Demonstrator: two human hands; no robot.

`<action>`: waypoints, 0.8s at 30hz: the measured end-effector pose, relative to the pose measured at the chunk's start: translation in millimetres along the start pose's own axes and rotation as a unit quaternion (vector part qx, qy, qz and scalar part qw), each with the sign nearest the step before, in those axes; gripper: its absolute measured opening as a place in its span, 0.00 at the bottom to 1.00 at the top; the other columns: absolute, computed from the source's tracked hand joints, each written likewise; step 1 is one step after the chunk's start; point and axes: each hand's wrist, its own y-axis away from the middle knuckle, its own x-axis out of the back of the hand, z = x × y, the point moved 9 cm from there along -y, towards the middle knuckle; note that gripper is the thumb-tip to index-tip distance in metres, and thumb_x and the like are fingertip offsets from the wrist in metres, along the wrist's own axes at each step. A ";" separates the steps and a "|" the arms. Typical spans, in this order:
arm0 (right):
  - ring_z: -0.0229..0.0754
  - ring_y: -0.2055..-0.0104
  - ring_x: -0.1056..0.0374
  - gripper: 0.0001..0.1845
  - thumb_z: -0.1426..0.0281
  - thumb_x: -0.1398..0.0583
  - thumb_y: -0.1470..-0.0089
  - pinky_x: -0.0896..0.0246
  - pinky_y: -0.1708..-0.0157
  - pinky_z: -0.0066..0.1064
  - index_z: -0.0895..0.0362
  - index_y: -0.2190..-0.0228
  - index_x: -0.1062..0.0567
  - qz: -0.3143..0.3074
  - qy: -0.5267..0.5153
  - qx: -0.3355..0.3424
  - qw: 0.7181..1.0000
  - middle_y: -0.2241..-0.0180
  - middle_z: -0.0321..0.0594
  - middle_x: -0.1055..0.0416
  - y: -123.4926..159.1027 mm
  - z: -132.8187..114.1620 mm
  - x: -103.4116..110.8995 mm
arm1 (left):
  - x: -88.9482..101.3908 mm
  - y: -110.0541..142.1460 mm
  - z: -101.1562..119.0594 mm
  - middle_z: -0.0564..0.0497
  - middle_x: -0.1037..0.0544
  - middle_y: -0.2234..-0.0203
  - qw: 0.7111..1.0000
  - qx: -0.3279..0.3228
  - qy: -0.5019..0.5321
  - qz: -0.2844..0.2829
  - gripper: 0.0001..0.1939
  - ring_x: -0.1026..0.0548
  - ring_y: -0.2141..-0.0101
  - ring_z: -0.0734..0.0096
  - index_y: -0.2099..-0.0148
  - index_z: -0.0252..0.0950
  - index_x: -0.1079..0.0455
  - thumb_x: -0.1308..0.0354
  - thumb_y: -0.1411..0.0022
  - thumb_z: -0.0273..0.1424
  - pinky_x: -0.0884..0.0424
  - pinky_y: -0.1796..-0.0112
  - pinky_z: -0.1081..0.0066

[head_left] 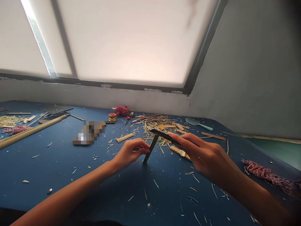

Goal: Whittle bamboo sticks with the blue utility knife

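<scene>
- Clock directions are read on the view, with the dark strip (150, 149) at the centre of the dial.
- The strip stands tilted in front of the person, its top towards 1 o'clock, its foot towards 7; the foot seems to rest on the table (94, 182), though contact there is hard to confirm.
- The left hand (129, 153) comes in from 8 o'clock, its fingers pinching the strip below the top.
- The right hand (208, 153), at 3 o'clock, has its fingers wrapped around a dark blade-like tool (164, 135) whose far end points to 10 o'clock and appears to meet the strip's top.
- For good control here, the left pinch should be firm and well below the tool, so a slip runs clear of the fingertips.
- A foot planted squarely on the table would likely stop the strip twisting; light, even pressure should serve better than force.
- The shavings (150, 134) towards 12 o'clock and the light wooden piece (175, 150) at 3 o'clock lie close, so a small, measured stroke seems wiser.
- The red-and-white cord (265, 172), also around 3 o'clock, lies well apart.
</scene>
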 end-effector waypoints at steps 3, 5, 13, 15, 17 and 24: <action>0.30 0.74 0.36 0.32 0.79 0.52 0.41 0.43 0.77 0.22 0.46 0.38 0.45 -0.002 0.002 0.005 1.000 0.56 0.40 0.29 -0.5 -1.6 0.3 | -0.4 0.3 -2.1 0.50 0.25 0.67 1.000 0.004 -0.001 0.000 0.08 0.25 0.65 0.71 0.61 0.35 0.26 0.41 0.41 0.33 0.25 0.61 0.68; 0.30 0.73 0.35 0.31 0.79 0.52 0.41 0.42 0.76 0.22 0.46 0.38 0.45 -0.001 0.006 0.013 1.000 0.57 0.41 0.29 -1.2 -3.8 1.5 | 0.2 -0.3 -2.6 0.50 0.25 0.67 1.000 0.008 0.001 -0.014 0.08 0.25 0.65 0.71 0.61 0.35 0.27 0.42 0.41 0.33 0.25 0.61 0.67; 0.32 0.72 0.34 0.30 0.77 0.50 0.42 0.40 0.74 0.23 0.49 0.40 0.42 0.024 0.038 0.055 0.997 0.60 0.41 0.28 -8.5 -12.9 9.9 | 49.9 -18.4 75.3 0.47 0.28 0.50 0.988 -0.112 -0.096 0.038 0.21 0.30 0.50 0.66 0.46 0.42 0.33 0.39 0.43 0.34 0.34 0.48 0.61; 0.31 0.72 0.34 0.31 0.79 0.50 0.43 0.41 0.73 0.23 0.48 0.40 0.42 0.016 0.044 0.060 0.997 0.60 0.40 0.28 -10.4 -12.5 8.6 | 51.6 -22.5 105.9 0.49 0.25 0.55 0.969 -0.159 -0.182 0.041 0.16 0.29 0.52 0.65 0.51 0.43 0.29 0.39 0.43 0.35 0.35 0.48 0.59; 0.31 0.72 0.35 0.34 0.82 0.51 0.45 0.42 0.73 0.23 0.46 0.39 0.43 0.006 0.057 0.065 0.996 0.60 0.38 0.29 -11.3 -12.4 6.8 | 43.6 -24.6 126.7 0.53 0.23 0.61 0.945 -0.193 -0.262 0.022 0.09 0.28 0.55 0.66 0.58 0.45 0.26 0.40 0.43 0.36 0.43 0.44 0.55; 0.33 0.69 0.34 0.37 0.84 0.51 0.47 0.42 0.72 0.24 0.46 0.39 0.43 0.017 0.102 0.093 0.990 0.62 0.37 0.29 -10.6 -17.6 7.8 | 25.4 -18.2 130.1 0.56 0.23 0.69 0.912 -0.188 -0.365 -0.014 0.09 0.28 0.58 0.67 0.63 0.46 0.27 0.49 0.35 0.35 0.52 0.44 0.49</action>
